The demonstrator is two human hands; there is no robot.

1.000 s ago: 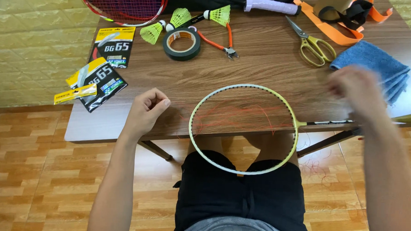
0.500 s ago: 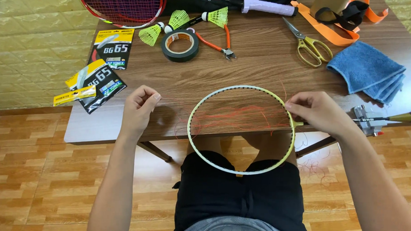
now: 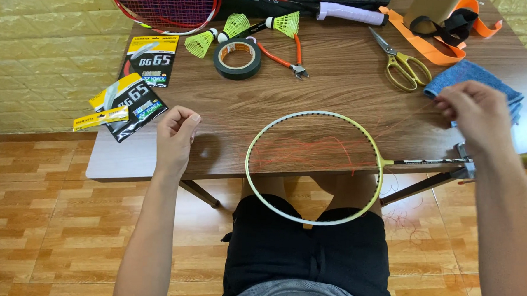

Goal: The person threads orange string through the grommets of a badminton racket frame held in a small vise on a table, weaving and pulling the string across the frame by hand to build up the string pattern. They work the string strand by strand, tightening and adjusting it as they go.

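A yellow-green and white badminton racket frame (image 3: 314, 114) lies half on the wooden table (image 3: 336, 86), half over my lap, its shaft pointing right. Thin red string (image 3: 310, 149) runs loosely across its head. My right hand (image 3: 475, 111) is raised to the right of the frame, fingers pinched on a strand of the red string that stretches back to the frame's right rim. My left hand (image 3: 176, 136) rests on the table left of the frame, fingers curled and pinched; I cannot tell for sure that string is in it.
At the back lie a strung red racket (image 3: 163, 7), three yellow-green shuttlecocks (image 3: 233, 25), a black tape roll (image 3: 237, 58), orange-handled cutters (image 3: 284, 52), yellow-handled scissors (image 3: 402, 60), an orange strap (image 3: 430, 46) and a blue cloth (image 3: 473, 76). Two string packets (image 3: 134, 88) lie at the left edge.
My right hand left the frame's right rim and pulled up and to the right, drawing a strand of red string taut. My left hand stayed almost still.
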